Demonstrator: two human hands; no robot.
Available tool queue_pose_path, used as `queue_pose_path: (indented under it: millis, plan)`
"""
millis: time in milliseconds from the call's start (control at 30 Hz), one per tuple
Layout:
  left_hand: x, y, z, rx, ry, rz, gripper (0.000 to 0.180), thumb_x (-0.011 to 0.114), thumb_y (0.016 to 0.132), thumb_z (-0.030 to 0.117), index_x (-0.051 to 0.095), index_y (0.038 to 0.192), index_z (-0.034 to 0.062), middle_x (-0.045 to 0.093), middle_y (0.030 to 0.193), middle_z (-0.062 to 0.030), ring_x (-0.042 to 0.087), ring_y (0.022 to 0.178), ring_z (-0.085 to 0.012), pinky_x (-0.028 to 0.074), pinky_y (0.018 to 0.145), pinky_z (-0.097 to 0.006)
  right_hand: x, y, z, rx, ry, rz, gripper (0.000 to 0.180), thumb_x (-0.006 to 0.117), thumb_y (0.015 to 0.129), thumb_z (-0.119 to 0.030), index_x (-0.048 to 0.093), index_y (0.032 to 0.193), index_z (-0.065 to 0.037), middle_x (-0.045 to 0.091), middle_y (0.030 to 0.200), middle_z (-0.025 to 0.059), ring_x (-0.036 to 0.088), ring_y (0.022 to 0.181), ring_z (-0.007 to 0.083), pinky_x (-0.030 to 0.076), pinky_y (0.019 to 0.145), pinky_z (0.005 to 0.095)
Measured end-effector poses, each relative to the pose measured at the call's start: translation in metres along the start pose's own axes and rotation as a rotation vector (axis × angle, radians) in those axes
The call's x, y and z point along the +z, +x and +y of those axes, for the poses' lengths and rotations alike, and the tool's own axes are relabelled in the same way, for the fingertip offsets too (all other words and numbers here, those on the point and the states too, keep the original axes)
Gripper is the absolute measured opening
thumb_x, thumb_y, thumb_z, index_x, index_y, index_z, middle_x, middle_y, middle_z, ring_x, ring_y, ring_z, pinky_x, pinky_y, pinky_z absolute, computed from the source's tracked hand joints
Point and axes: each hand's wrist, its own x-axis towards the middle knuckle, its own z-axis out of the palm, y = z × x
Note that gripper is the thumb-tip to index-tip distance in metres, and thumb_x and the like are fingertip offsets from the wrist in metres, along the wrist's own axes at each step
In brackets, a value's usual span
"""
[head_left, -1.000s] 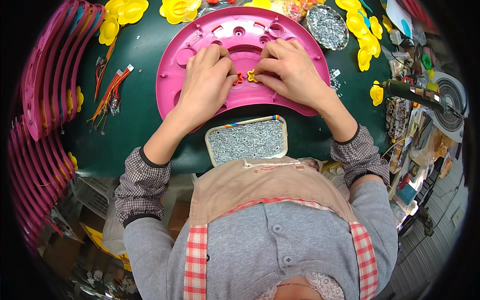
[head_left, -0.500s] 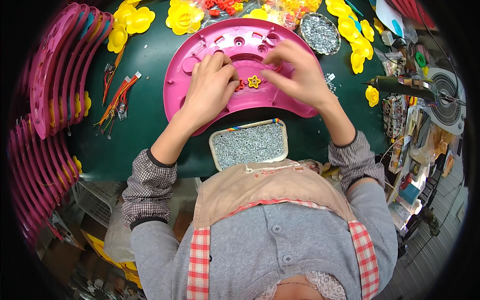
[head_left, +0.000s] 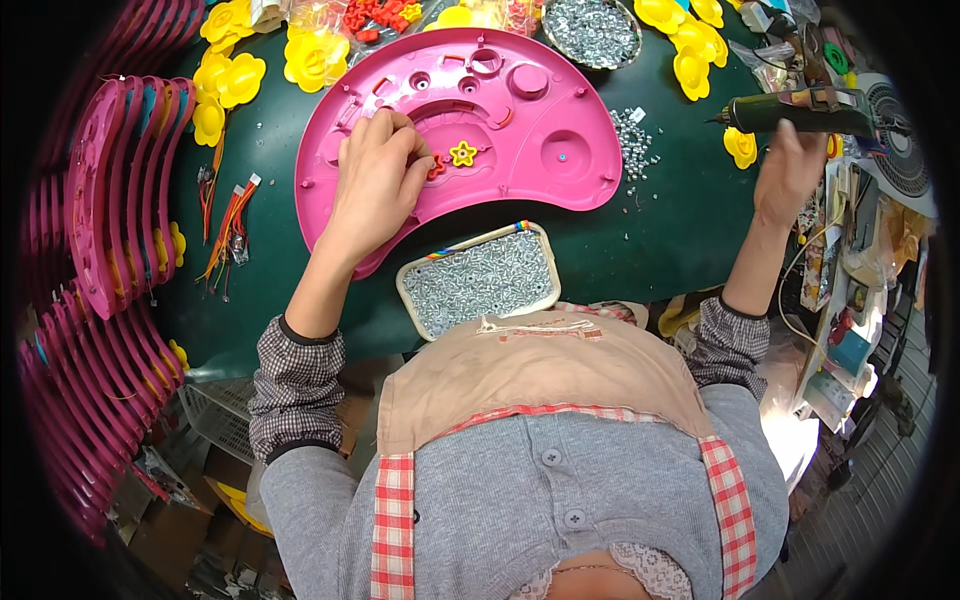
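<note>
The pink panel [head_left: 470,120], a kidney-shaped moulded shell, lies on the green table [head_left: 660,240] under the left hand [head_left: 375,185], whose bunched fingers press a small red piece [head_left: 437,165] beside a yellow star [head_left: 462,153]. The right hand [head_left: 790,175] has left the panel since half a second ago and now closes on a green electric screwdriver [head_left: 800,108] far to the right. A tray of screws [head_left: 480,280] sits just below the left wrist, so fastening looks next.
</note>
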Motion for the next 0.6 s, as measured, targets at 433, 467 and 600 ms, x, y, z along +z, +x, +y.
queue_pose_path:
  millis: [433, 467, 600]
  plan:
    - [0.002, -0.006, 0.001, 0.037, 0.053, 0.043, 0.013, 0.074, 0.09, 0.012, 0.066, 0.098, 0.006, 0.061, 0.11, -0.0096, 0.055, 0.107, -0.0308, 0.04, 0.093, -0.043, 0.014, -0.043, -0.012, 0.185, 0.263, -0.413, 0.041, 0.066, 0.089, 0.0, 0.054, 0.129, 0.005, 0.064, 0.082, 0.0097, 0.065, 0.072, 0.0197, 0.058, 0.074, 0.0376]
    - [0.003, -0.006, 0.0, 0.018, 0.01, 0.03, 0.015, 0.075, 0.089, 0.011, 0.066, 0.1, 0.0056, 0.062, 0.11, -0.0095, 0.055, 0.107, -0.0302, 0.04, 0.094, -0.043, 0.017, -0.048, -0.012, 0.179, 0.299, -0.384, 0.04, 0.066, 0.089, 0.001, 0.054, 0.127, 0.005, 0.064, 0.081, 0.0091, 0.064, 0.07, 0.019, 0.058, 0.073, 0.0372]
    - [0.003, -0.003, -0.003, 0.051, -0.049, 0.056, 0.017, 0.076, 0.089, 0.009, 0.065, 0.102, 0.0051, 0.062, 0.111, -0.0097, 0.057, 0.107, -0.0302, 0.04, 0.097, -0.042, 0.038, -0.072, -0.004, 0.097, 0.231, -0.239, 0.037, 0.067, 0.089, 0.006, 0.053, 0.124, 0.005, 0.063, 0.079, 0.0077, 0.063, 0.067, 0.0157, 0.056, 0.068, 0.0331]
